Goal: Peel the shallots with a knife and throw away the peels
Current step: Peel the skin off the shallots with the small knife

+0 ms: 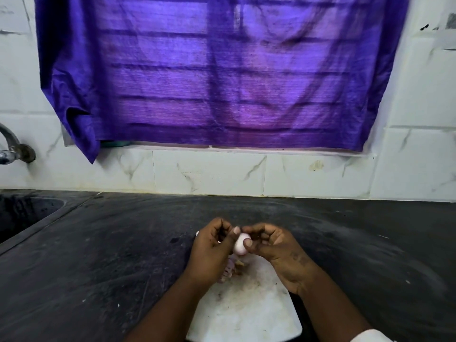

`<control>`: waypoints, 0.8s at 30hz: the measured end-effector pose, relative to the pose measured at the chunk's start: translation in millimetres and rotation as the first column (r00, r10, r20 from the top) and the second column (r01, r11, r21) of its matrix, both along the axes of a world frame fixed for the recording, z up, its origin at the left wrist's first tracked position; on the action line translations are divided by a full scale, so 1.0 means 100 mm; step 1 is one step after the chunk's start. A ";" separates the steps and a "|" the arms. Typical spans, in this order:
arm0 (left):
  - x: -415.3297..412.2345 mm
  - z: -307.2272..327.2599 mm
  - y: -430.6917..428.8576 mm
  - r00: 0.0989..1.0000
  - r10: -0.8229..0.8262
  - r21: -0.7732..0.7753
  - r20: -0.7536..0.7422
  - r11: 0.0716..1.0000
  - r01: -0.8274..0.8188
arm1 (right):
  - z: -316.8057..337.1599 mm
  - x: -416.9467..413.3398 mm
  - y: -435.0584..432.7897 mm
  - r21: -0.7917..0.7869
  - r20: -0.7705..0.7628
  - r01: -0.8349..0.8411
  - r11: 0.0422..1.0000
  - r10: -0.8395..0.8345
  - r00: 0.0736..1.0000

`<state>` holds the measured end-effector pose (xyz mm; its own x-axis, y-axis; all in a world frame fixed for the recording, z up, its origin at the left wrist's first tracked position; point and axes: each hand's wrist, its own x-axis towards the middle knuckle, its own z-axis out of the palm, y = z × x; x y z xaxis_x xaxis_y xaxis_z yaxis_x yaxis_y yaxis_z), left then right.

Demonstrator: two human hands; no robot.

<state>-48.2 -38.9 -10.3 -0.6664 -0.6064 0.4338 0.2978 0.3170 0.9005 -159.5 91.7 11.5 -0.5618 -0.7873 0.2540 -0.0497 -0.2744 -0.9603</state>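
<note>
A pale pink peeled shallot (239, 247) is held between both hands above a white cutting board (244, 314). My left hand (212, 253) pinches its left side with the thumb on top. My right hand (278, 253) grips its right side with thumb and fingers. A small heap of pinkish-brown peels (230, 269) lies on the far end of the board, partly hidden under my left hand. No knife is visible in either hand or on the counter.
The board rests on a dark stone counter (111, 255). A sink basin (22, 213) is set in at the far left, with a metal tap (12, 149) on the tiled wall. A purple curtain (217, 70) hangs over the window behind.
</note>
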 end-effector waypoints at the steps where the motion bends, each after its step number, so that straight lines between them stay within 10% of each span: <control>1: -0.01 -0.02 -0.02 1.000 -0.004 0.037 0.007 0.999 0.004 | 0.00 0.00 0.00 -0.002 0.000 -0.003 1.000 0.003 1.000; 15: 0.01 -0.01 -0.07 0.965 0.262 -0.261 -0.003 0.931 -0.253 | 0.06 0.00 0.01 -0.014 0.387 0.056 0.998 -0.046 0.921; 24: 0.03 0.03 0.03 0.993 0.107 -0.228 0.045 0.969 -0.094 | 0.08 -0.01 0.00 -0.105 0.481 -0.001 0.994 0.052 0.875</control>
